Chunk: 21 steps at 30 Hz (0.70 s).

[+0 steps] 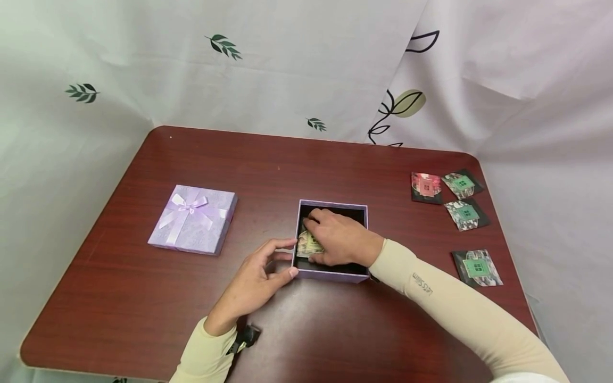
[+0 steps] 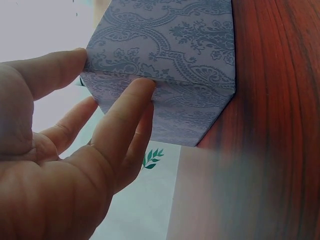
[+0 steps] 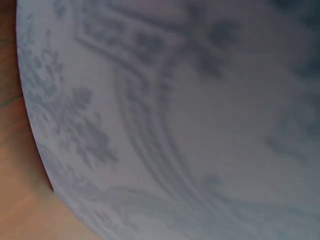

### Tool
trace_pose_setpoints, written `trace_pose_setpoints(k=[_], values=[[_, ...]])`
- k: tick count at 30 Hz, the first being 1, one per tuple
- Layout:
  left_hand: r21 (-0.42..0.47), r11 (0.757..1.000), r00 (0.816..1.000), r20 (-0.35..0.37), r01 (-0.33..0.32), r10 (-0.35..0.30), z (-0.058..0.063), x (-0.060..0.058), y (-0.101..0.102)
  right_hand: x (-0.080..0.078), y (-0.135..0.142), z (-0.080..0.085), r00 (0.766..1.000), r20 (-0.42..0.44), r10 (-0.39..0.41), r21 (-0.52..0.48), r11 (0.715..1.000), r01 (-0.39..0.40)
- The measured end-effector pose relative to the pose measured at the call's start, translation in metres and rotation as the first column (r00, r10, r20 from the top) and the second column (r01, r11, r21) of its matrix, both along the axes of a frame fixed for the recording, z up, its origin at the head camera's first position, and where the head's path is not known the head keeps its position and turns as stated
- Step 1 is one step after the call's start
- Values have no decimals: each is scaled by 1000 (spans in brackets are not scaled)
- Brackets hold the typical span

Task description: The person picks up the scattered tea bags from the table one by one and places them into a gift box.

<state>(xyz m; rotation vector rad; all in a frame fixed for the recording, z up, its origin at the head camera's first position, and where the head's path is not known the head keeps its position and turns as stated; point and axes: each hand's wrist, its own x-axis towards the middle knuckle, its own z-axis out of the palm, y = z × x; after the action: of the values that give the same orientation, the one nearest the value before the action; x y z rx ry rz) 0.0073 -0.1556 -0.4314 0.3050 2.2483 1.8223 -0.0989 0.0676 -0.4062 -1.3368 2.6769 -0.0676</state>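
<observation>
Packing step, it seems: a yellow-labelled sachet (image 1: 308, 246) at the left inside the lavender box (image 1: 330, 276).
The next move likely calls for clean placement there. The sachet lies beneath the right grip (image 1: 339, 236), thumb and fingers apart around it; whether they clamp it, I cannot tell. The left grip (image 1: 256, 282), fingers apart, touches the box's left wall.
</observation>
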Motion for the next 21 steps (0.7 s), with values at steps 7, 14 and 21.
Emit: trace_pose_setpoints(k=[7, 14, 21], values=[[6, 1000, 1000, 1, 0, 0, 0, 0, 1, 6, 15, 16, 1000, -16, -20, -61, 998, 19], [1, 1000, 1000, 5, -5, 5, 1, 1, 1, 15, 42, 31, 998, -61, -24, -134, 991, 15], [-7, 1000, 1000, 1, -13, 13, 2, 2, 2, 24, 68, 45, 993, -115, -29, -201, 979, 5]])
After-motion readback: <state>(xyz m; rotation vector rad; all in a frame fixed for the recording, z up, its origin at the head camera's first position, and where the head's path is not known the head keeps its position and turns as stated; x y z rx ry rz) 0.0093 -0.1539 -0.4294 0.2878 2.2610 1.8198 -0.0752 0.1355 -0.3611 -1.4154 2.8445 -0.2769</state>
